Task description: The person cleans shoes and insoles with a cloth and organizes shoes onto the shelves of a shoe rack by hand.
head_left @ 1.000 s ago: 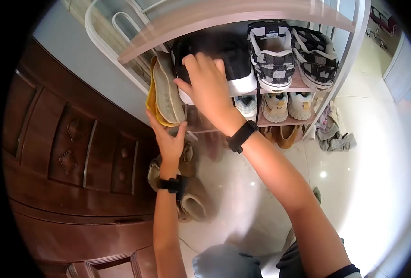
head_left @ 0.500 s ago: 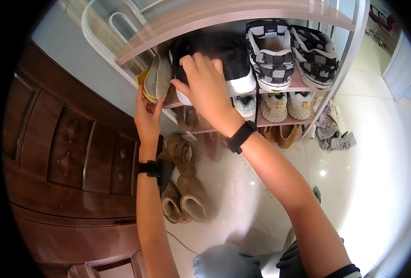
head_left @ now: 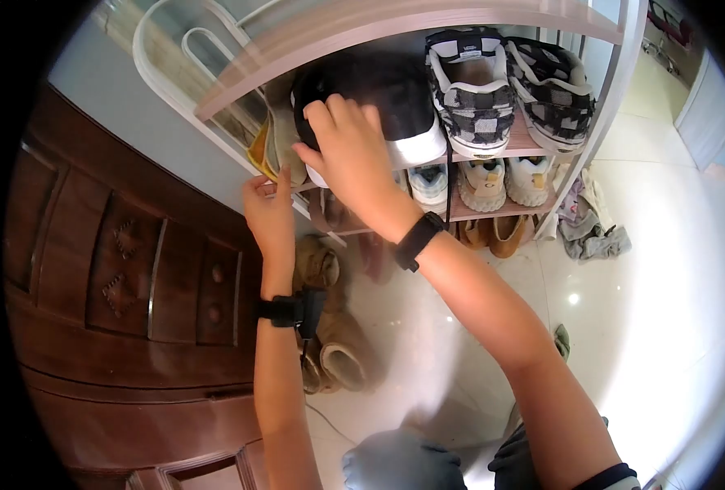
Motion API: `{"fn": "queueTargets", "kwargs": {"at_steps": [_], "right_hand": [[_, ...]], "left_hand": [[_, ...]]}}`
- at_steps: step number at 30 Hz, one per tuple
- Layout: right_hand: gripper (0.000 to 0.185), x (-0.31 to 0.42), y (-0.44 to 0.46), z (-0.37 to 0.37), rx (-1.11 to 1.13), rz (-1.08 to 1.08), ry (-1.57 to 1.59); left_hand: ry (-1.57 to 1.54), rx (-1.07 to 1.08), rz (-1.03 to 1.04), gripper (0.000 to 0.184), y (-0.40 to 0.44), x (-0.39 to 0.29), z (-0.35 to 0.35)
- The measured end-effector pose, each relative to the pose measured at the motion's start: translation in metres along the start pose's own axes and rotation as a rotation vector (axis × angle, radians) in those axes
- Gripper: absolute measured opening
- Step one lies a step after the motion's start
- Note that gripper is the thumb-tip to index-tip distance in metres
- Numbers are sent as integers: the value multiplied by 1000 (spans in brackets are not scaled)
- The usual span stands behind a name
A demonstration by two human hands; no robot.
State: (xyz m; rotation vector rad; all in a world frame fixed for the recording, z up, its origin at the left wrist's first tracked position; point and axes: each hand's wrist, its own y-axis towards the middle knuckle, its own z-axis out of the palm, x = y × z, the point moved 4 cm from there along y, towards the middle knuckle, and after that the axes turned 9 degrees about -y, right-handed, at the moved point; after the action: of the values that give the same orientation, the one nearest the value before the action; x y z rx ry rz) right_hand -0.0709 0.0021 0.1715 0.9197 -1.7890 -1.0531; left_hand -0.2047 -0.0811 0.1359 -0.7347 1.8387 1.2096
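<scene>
A beige and yellow shoe (head_left: 283,139) stands on its side at the left end of the rack's upper visible shelf. My left hand (head_left: 269,211) is at its lower end, fingertips pinching its edge. Beside it, my right hand (head_left: 349,147) rests on black shoes with white soles (head_left: 403,98), its fingers curled over them. Black-and-white checkered shoes, one (head_left: 472,94) next to the other (head_left: 547,94), sit to the right on the same shelf.
Pale shoes (head_left: 483,184) are on the shelf below, with brown shoes (head_left: 505,234) beneath. Tan boots (head_left: 344,359) stand on the floor near a dark wooden door (head_left: 133,269). Crumpled cloths (head_left: 595,237) lie right of the rack. The shelf board (head_left: 395,24) overhangs my hands.
The beige and yellow shoe has moved up and inward onto the shelf. My left hand followed, then shifted slightly right and lower. My right hand stays on the black shoes.
</scene>
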Motion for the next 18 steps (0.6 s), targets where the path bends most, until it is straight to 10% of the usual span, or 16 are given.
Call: {"fn": "queueTargets", "kwargs": {"at_steps": [7, 18], "right_hand": [[33, -2, -1, -2, -29, 2, 15], [33, -2, -1, -4, 1, -1, 34]], "left_hand": [[210, 176, 581, 16, -9, -37, 18], [261, -44, 410, 26, 19, 0, 11]]}}
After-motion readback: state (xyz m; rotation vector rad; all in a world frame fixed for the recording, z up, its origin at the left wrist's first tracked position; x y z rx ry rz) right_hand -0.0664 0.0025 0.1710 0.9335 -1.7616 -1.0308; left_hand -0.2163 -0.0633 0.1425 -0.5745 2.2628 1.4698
